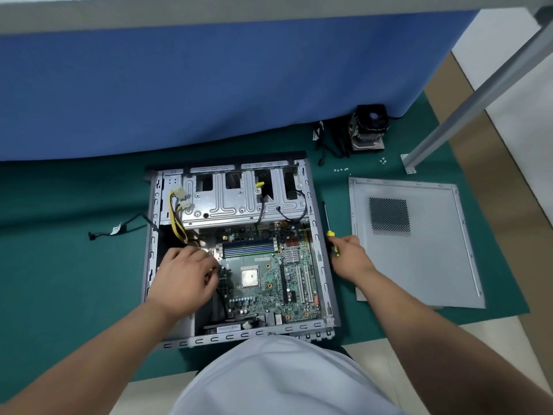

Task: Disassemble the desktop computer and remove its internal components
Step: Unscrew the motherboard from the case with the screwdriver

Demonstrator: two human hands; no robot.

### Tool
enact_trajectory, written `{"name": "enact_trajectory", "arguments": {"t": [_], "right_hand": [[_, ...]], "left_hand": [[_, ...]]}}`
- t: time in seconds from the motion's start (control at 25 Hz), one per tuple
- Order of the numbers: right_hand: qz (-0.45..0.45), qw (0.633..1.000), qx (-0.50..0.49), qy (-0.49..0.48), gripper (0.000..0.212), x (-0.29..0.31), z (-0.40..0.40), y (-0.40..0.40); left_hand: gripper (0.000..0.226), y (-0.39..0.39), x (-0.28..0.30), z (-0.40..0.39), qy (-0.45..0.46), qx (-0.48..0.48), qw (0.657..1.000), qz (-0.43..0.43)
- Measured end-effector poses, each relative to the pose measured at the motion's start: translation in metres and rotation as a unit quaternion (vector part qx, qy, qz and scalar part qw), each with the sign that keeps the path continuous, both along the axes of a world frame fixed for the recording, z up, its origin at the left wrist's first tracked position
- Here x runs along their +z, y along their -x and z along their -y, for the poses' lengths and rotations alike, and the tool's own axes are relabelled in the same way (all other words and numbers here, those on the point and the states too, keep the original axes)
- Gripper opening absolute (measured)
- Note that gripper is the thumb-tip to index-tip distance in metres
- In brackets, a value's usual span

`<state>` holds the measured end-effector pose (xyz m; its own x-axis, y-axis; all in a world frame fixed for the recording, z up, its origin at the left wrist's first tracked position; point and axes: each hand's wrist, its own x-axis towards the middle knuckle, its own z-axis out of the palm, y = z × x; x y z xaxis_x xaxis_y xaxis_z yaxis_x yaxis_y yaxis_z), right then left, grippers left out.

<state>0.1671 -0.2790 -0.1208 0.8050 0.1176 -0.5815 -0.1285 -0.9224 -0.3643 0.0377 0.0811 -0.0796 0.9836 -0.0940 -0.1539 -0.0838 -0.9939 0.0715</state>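
Observation:
An open desktop case (321,266) lies flat on a green mat. Its green motherboard (263,283) shows a bare CPU (250,277) and memory sticks (248,248). My left hand (185,278) reaches into the case at the board's left edge, fingers curled by the yellow and black power cables (176,218); what they pinch is hidden. My right hand (348,256) rests just outside the case's right wall, closed on a yellow-handled screwdriver (328,226) whose shaft points away from me. The metal drive cage (239,202) fills the case's far half.
The removed side panel (419,244) lies right of the case. A cooler fan with heatsink (369,127) and black cables stand at the back right, loose screws (341,169) near them. A loose cable (119,230) lies left. A blue partition and a metal leg (449,127) bound the mat.

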Motion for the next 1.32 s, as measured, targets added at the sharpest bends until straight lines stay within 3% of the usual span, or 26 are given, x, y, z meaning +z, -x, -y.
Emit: {"name": "enact_trajectory", "arguments": {"t": [0.08,0.16,0.28,0.36,0.52,0.68,0.84,1.08,1.32], "right_hand": [[0.048,0.995,-0.057,-0.062,0.043,0.021,-0.004,0.001],[0.112,0.98,-0.108,-0.122,0.045,0.044,-0.017,0.002],[0.13,0.972,-0.079,-0.18,0.061,0.068,-0.049,0.016],[0.106,0.985,-0.035,-0.133,0.076,0.069,-0.071,0.032],[0.18,0.983,0.018,-0.004,0.085,0.061,-0.082,0.045],[0.215,0.976,0.015,0.017,0.085,0.054,-0.084,0.047],[0.229,0.973,0.007,0.03,0.085,0.053,-0.085,0.048],[0.231,0.972,0.002,0.043,0.084,0.054,-0.086,0.048],[0.229,0.972,0.002,0.053,0.085,0.056,-0.089,0.048]], "left_hand": [[0.034,-0.005,0.007,0.0,-0.018,-0.017,0.996,-0.081],[0.027,-0.015,0.015,-0.004,-0.022,-0.047,0.981,-0.187],[0.024,-0.035,0.031,-0.005,-0.018,-0.062,0.946,-0.319],[0.024,-0.042,0.036,-0.001,-0.035,-0.08,0.933,-0.351],[0.024,-0.037,0.038,0.005,-0.038,-0.149,0.937,-0.314],[0.012,-0.012,0.043,-0.005,0.04,-0.179,0.935,-0.305],[0.006,0.015,0.057,-0.006,0.088,-0.144,0.944,-0.282],[0.012,0.04,0.07,0.013,0.047,-0.054,0.961,-0.265],[0.013,0.04,0.073,0.039,0.065,0.03,0.972,-0.225]]}}
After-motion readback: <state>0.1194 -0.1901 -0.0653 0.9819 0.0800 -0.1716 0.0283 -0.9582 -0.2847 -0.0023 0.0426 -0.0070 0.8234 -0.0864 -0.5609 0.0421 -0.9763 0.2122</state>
